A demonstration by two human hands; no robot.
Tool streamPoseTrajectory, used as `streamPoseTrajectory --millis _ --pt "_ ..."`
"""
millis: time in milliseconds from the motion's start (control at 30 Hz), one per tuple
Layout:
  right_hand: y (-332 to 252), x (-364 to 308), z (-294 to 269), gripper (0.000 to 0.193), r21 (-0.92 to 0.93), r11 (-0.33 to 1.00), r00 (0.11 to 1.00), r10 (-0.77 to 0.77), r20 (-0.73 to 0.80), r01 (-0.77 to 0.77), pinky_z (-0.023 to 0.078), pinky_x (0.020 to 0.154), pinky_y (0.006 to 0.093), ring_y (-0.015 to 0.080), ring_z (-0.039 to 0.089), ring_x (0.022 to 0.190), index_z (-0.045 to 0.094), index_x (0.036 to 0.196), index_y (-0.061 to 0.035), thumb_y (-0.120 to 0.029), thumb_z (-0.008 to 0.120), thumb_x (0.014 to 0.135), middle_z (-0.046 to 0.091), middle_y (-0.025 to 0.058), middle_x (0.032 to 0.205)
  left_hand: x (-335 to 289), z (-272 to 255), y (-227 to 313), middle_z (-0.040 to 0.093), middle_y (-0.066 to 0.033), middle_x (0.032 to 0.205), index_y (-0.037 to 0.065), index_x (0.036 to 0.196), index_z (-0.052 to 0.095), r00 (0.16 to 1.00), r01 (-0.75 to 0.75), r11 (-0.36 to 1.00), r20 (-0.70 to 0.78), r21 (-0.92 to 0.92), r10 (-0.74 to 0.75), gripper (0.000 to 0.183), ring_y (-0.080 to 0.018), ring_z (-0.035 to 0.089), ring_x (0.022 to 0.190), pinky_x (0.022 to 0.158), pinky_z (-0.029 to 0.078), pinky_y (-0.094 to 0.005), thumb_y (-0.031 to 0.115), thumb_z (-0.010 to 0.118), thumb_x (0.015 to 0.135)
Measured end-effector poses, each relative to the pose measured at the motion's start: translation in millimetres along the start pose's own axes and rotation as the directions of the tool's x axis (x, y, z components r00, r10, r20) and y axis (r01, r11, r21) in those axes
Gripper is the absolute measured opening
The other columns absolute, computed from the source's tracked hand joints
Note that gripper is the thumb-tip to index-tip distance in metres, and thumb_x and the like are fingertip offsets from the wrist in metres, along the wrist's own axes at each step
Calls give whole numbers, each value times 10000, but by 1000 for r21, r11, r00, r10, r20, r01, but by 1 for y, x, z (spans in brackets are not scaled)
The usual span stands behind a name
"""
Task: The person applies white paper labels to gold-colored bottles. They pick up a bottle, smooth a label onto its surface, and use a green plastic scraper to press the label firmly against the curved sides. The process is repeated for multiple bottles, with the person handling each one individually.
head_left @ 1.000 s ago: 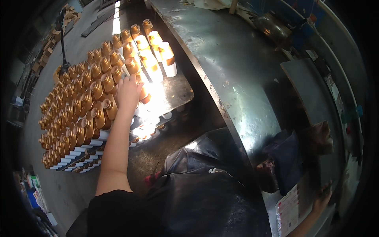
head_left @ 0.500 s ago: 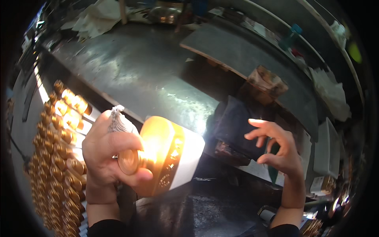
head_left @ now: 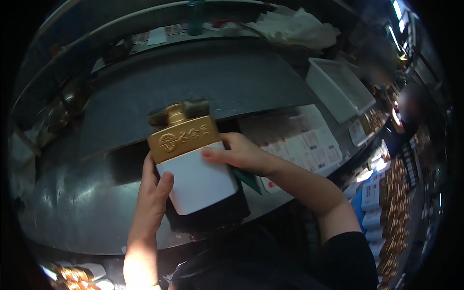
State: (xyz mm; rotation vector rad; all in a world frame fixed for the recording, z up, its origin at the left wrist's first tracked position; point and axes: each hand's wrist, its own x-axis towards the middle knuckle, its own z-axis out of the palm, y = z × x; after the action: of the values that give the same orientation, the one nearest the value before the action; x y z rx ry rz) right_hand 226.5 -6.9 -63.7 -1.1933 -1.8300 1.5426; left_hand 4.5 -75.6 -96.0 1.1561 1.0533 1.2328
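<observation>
Bottle (head_left: 198, 181), gold above and white below, gripped between both hands over the desk (head_left: 111, 208). Left hand (head_left: 153, 195): fingers curled round its left side, thumb at the edge. Right hand (head_left: 244, 153): thumb across the front, fingers partly hidden behind. Papers (head_left: 311, 145) lie to the right.

So my feed's off the left one of two fisheyes worn side by side on the person's head. I'm looking down and forward from above their lap, straight across the metal workbench (head_left: 106, 208), picture upright, not mirrored. It's pretty close in: the left hand (head_left: 154, 193), right hand (head_left: 239, 152) and bottle (head_left: 198, 179) sit mid-frame, well nearer than the white tub (head_left: 338, 89). Super wide too, bench edge bowing, black around the rim.
</observation>
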Motion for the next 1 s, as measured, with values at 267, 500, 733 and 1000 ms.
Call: streamPoseTrajectory --millis 267,500,733,1000 --pt "35 -25 -33 445 -132 991 984 -51 -168 29 516 730 312 195 683 808 662 1080 29 -377 591 913 703 169 918 0 -8 -26 464 -146 1349 6 1450 292 984 128 986 -135 110 -113 693 -223 458 1227 1049 339 -328 335 588 918" --pt "153 -129 -191 277 -417 785 765 110 -635 -458 518 749 335 221 689 805 690 1108 -85 -202 534 912 710 129 879 -8 -30 -41 434 -141 1379 -12 1451 291 979 104 967 -194 231 -59 738 -222 444 1234 1052 329 -336 486 509 951" --pt "202 -109 -249 400 -754 407 814 -42 -579 -516 502 759 395 319 641 886 613 1248 -225 -124 516 874 658 114 969 0 -44 -30 448 -155 1400 8 1433 335 881 211 977 -435 12 -185 615 -253 473 1259 1069 364 -374 454 392 1013" --pt "205 -93 -258 388 -747 -38 744 69 -665 -664 528 687 396 295 657 846 573 1291 -175 -134 473 919 640 114 934 20 -21 -15 449 -163 1403 -2 1423 348 835 149 956 -550 253 15 597 -255 467 1270 1077 359 -375 436 381 1018"
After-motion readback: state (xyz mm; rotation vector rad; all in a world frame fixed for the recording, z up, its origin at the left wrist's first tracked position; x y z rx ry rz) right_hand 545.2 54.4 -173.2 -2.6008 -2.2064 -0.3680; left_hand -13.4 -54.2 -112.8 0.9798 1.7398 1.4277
